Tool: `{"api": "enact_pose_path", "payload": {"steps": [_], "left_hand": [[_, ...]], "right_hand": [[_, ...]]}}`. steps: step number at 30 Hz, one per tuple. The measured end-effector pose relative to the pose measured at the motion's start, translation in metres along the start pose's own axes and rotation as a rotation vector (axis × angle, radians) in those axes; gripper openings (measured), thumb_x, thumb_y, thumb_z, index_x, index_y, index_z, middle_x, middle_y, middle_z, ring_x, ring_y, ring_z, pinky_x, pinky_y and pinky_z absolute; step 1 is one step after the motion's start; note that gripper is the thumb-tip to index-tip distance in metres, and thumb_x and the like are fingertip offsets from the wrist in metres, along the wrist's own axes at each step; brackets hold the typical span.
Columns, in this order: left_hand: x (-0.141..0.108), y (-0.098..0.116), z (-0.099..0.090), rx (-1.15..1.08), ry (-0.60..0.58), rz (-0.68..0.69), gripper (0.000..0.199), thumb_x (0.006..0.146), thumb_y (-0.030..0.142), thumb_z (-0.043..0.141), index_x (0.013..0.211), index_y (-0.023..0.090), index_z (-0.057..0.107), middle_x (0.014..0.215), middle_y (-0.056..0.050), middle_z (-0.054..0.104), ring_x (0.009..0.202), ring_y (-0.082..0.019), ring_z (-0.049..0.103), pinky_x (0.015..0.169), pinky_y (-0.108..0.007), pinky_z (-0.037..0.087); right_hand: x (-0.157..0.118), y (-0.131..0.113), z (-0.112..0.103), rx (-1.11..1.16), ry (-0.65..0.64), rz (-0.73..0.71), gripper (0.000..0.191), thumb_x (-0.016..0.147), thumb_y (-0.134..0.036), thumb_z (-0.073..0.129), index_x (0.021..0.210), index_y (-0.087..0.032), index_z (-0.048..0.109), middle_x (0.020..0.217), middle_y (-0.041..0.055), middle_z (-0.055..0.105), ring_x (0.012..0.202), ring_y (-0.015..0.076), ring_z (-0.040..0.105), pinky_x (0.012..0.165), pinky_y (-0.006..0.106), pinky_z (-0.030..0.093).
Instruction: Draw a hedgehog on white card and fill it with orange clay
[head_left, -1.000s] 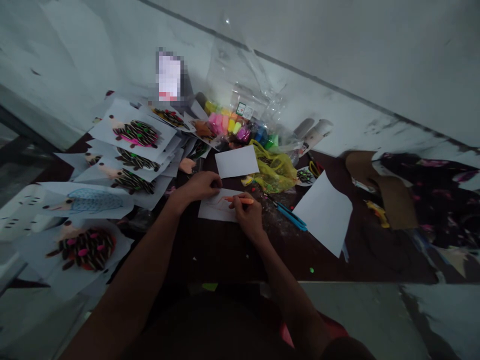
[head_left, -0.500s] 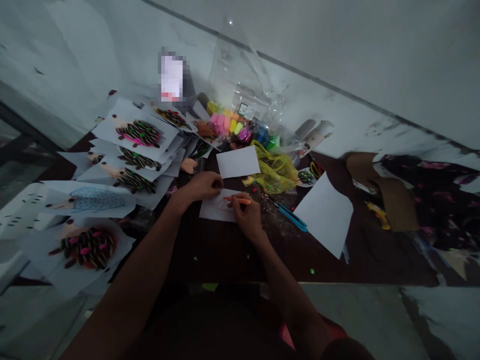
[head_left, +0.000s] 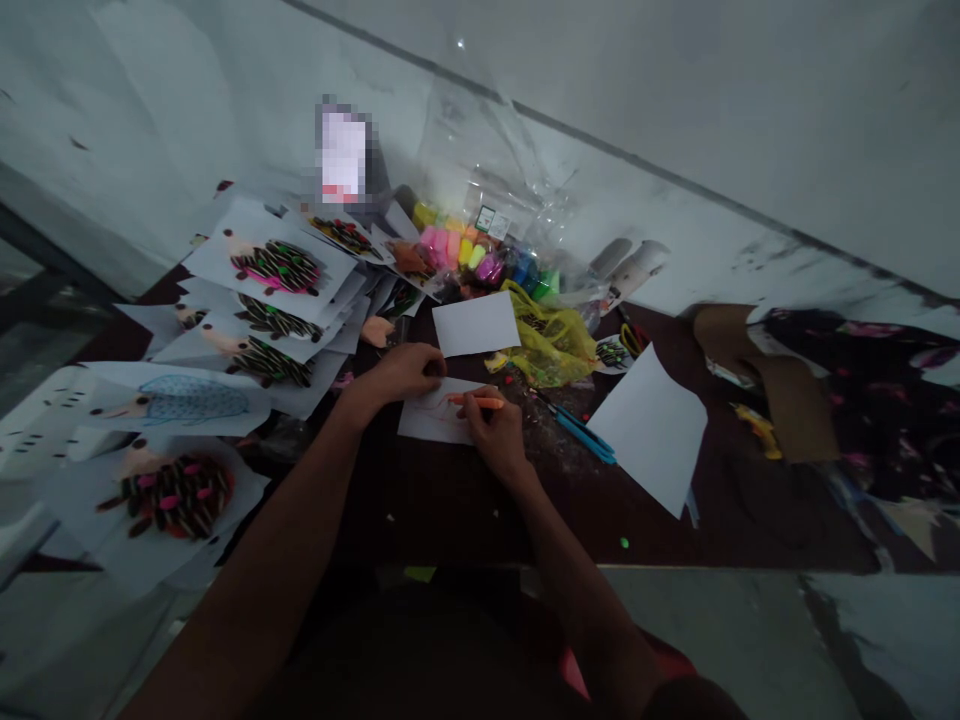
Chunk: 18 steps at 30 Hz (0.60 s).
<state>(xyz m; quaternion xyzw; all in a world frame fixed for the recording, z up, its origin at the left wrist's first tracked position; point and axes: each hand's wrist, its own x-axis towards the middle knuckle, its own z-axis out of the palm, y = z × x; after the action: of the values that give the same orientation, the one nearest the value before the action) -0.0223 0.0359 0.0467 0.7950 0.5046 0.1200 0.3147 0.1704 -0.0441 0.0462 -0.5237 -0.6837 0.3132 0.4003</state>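
Note:
My right hand [head_left: 495,430] is closed in a writing grip around an orange pen [head_left: 480,401], its tip on a small white sheet of paper [head_left: 427,425]. Faint reddish curved lines show on this sheet. With its fingers curled, my left hand [head_left: 409,370] holds down the sheet's upper left corner; its fingertips are partly hidden. Just beyond the hands lies a blank white card [head_left: 476,325]. A lump of peach-coloured clay [head_left: 377,331] sits beyond my left hand. To the right of my right hand is a blue-handled cutting tool [head_left: 585,435], beside a larger white sheet [head_left: 651,430].
At the left are stacked sheets with hedgehog pictures [head_left: 277,268] and a blue hedgehog drawing [head_left: 196,398]. Colourful clay packs fill a clear plastic bag [head_left: 487,200] by the wall. A yellow bag [head_left: 551,345] lies before it. Brown cardboard [head_left: 795,410] and dark patterned cloth [head_left: 892,400] are at right.
The reddish line on the small sheet has grown longer and clearer. My right hand and the pen have shifted very slightly; my left hand stays in place.

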Motion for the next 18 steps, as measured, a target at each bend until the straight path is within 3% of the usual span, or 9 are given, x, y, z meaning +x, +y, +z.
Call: {"api": "enact_pose_path", "payload": {"steps": [7, 18], "left_hand": [[0.0018, -0.0043, 0.0036, -0.007, 0.021, 0.006, 0.028, 0.073, 0.02, 0.06, 0.097, 0.017, 0.075, 0.096, -0.007, 0.076, 0.085, -0.022, 0.068, 0.074, -0.029, 0.05], [0.0, -0.0008, -0.0003, -0.005, 0.007, 0.01, 0.027, 0.074, 0.02, 0.059, 0.095, 0.016, 0.075, 0.095, -0.007, 0.075, 0.087, -0.023, 0.068, 0.075, -0.03, 0.05]], "right_hand": [[0.0003, 0.0038, -0.0032, -0.05, 0.065, 0.003, 0.029, 0.094, -0.034, 0.053, 0.071, -0.021, 0.065, 0.071, 0.0028, 0.072, 0.063, 0.0147, 0.068, 0.063, 0.024, 0.05], [0.0004, 0.0037, -0.0038, -0.088, 0.052, 0.013, 0.025, 0.094, -0.035, 0.053, 0.076, -0.021, 0.065, 0.068, 0.0018, 0.071, 0.061, 0.0151, 0.067, 0.063, 0.024, 0.051]]}}
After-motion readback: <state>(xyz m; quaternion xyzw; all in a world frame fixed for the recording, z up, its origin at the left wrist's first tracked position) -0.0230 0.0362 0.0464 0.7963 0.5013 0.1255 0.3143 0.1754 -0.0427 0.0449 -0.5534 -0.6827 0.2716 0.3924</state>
